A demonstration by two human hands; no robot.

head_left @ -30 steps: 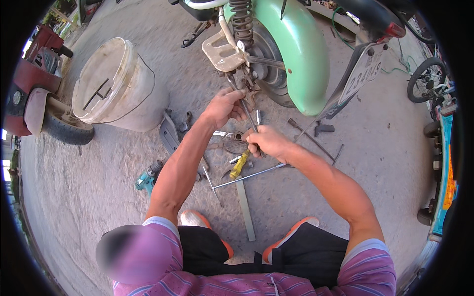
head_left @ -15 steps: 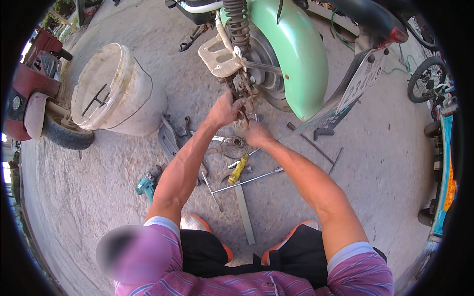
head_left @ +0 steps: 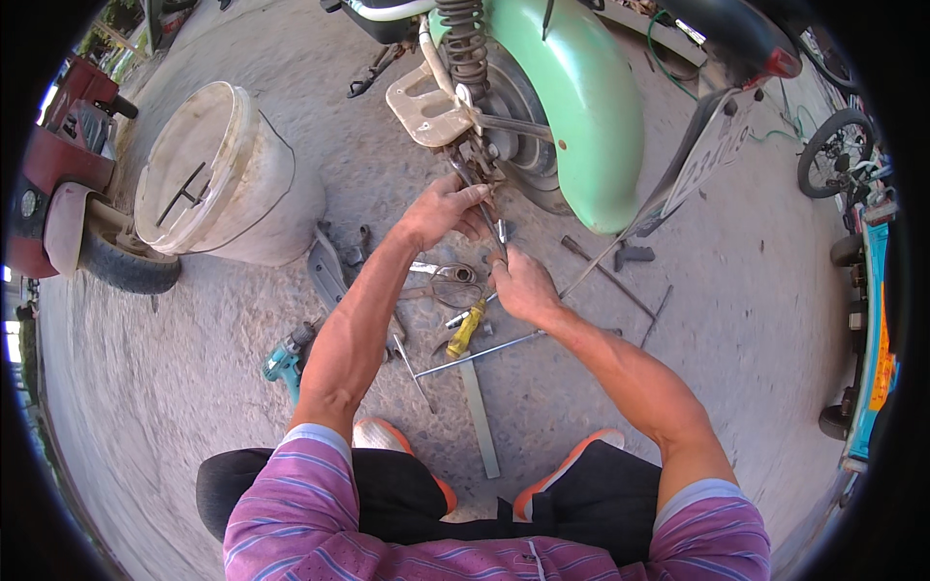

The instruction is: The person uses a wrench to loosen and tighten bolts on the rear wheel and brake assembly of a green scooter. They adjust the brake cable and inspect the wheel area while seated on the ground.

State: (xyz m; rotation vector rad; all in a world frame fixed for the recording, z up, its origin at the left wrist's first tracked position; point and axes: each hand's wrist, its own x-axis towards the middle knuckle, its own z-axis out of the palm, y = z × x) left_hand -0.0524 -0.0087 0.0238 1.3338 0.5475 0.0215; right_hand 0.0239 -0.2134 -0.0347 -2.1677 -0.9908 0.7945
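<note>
A slim dark metal bar (head_left: pixel 493 233) slants down from under the scooter's footrest plate toward me. My left hand (head_left: pixel 446 211) is closed around its upper part, just below the plate. Closer to me, my right hand (head_left: pixel 524 285) grips the lower end. The bar's top meets greasy metal parts (head_left: pixel 475 160) beside the rear wheel (head_left: pixel 533 160); the exact contact is hard to make out. Above them are a tan footrest plate (head_left: pixel 426 108), a coil spring (head_left: pixel 465 48) and a green fender (head_left: pixel 596 116).
On the concrete below my hands lie a yellow-handled tool (head_left: pixel 467 329), a ring wrench (head_left: pixel 455 272), a long T-handled rod (head_left: pixel 480 354) and a flat strip (head_left: pixel 479 416). A teal power drill (head_left: pixel 284 360) and white bucket (head_left: pixel 262 194) stand left. Rods (head_left: pixel 610 279) lie right.
My right hand has drawn back toward me and slightly right, showing more of the bar between my hands. My left hand stays near the footrest plate, its grip slightly shifted.
</note>
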